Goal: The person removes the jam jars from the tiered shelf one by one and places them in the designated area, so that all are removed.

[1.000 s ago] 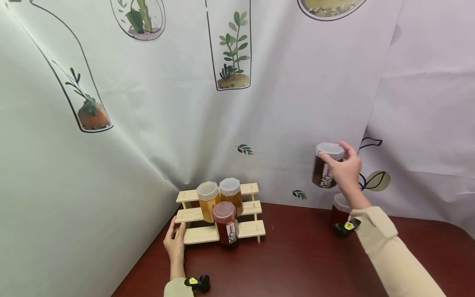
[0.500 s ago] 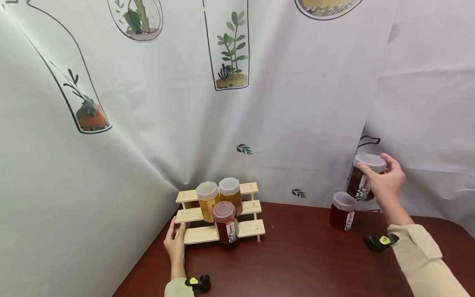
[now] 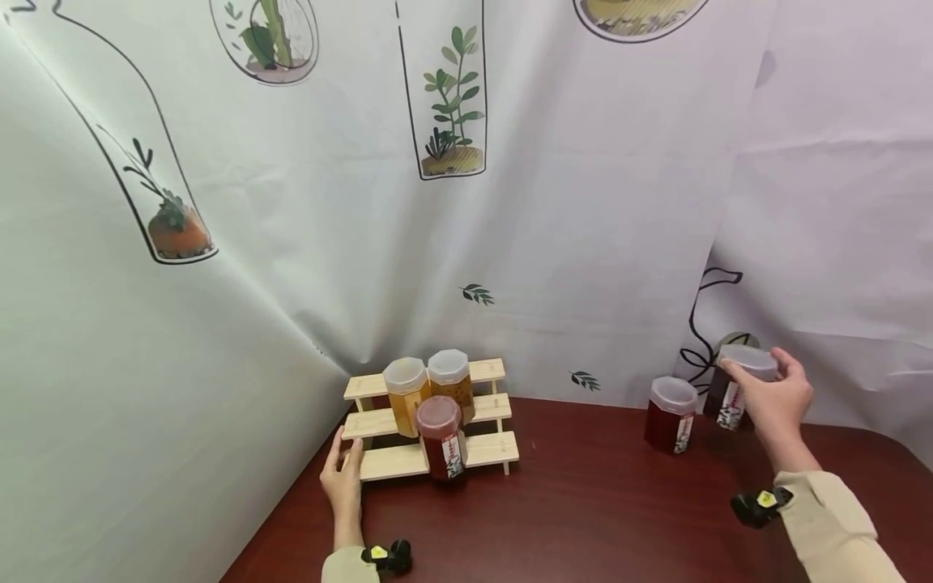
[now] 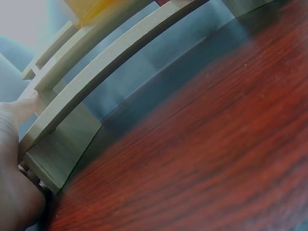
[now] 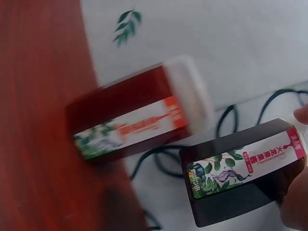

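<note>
In the head view, my right hand (image 3: 780, 401) grips the white lid of a dark jar (image 3: 726, 405), thumb and fingers on opposite sides. The right wrist view shows this jar (image 5: 245, 168) upside on, with a pink-and-white label, its base raised off the table. Just left of it a dark red jar (image 3: 670, 417) with a white lid stands on the table. My left hand (image 3: 342, 478) holds the left end of a three-tier wooden rack (image 3: 394, 461); the left wrist view shows the thumb against its side piece (image 4: 62, 149).
On the rack stand a yellow jar (image 3: 408, 401), an amber jar (image 3: 452, 385) and, in front, a red jar (image 3: 441, 441). The dark red table (image 3: 568, 502) meets a white wall sheet (image 3: 583, 243) with printed plants behind and at the left.
My right hand has carried the dark jar rightward and then down, passing over to the right of the standing red jar. The left hand stays on the rack.
</note>
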